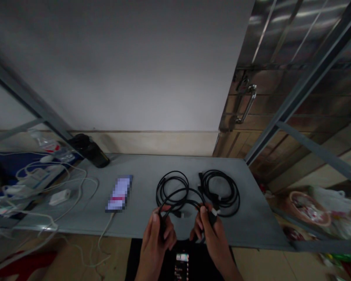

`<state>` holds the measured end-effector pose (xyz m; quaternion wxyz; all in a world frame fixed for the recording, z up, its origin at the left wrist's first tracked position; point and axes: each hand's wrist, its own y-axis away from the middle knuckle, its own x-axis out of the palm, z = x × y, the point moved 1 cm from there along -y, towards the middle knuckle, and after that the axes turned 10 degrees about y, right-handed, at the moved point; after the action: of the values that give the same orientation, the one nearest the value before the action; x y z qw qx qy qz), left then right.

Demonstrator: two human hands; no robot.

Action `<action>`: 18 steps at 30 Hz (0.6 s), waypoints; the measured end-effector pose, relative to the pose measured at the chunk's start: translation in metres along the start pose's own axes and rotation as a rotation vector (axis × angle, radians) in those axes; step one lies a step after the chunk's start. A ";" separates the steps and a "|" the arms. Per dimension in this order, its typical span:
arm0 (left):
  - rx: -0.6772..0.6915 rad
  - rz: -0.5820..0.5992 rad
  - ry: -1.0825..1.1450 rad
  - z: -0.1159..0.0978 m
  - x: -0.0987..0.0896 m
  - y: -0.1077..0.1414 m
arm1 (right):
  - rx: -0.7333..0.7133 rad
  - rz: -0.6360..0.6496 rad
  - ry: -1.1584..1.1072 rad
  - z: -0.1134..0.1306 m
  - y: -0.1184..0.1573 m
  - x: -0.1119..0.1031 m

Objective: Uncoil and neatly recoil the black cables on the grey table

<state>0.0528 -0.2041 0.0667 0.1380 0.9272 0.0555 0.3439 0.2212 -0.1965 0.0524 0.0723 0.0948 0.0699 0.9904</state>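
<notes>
A black cable [188, 190] hangs in loops between my two hands at the table's front edge. My left hand [158, 231] is closed round one side of the loops. In my right hand [207, 226], the fingers pinch the other side, with a black plug [213, 217] sticking out by the thumb. Behind my hands, a coiled black cable [160, 185] lies on the grey table [143, 166]; whether it is joined to the held loops I cannot tell. Another coiled black cable [235, 191] rests to the right, its plugs at the coil's left side.
A lit phone [119, 193] with a white cord lies left of centre. Further left are a black object [90, 150], a white adapter [60, 197], tangled white cords and a plastic bottle [54, 147]. A second phone [181, 266] is below my hands. Metal posts flank the table.
</notes>
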 end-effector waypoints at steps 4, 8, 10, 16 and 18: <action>0.103 0.042 -0.140 0.002 -0.011 -0.010 | -0.022 0.038 0.083 -0.006 -0.004 0.003; 0.155 0.078 -0.259 -0.002 -0.009 -0.027 | -0.048 0.066 0.149 -0.006 -0.017 0.007; 0.208 0.060 -0.312 -0.007 -0.006 -0.040 | -0.084 0.076 0.198 -0.005 -0.030 0.010; 0.535 -0.012 -0.728 -0.015 -0.014 -0.103 | -0.148 0.064 0.314 -0.014 -0.094 0.022; 0.578 -0.038 -0.794 -0.016 -0.022 -0.127 | -0.160 0.056 0.362 -0.022 -0.116 0.026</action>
<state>0.0251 -0.0832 0.0269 -0.1081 0.9858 0.1085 -0.0683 0.2062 -0.0816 0.0183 0.0385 -0.0891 0.0002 0.9953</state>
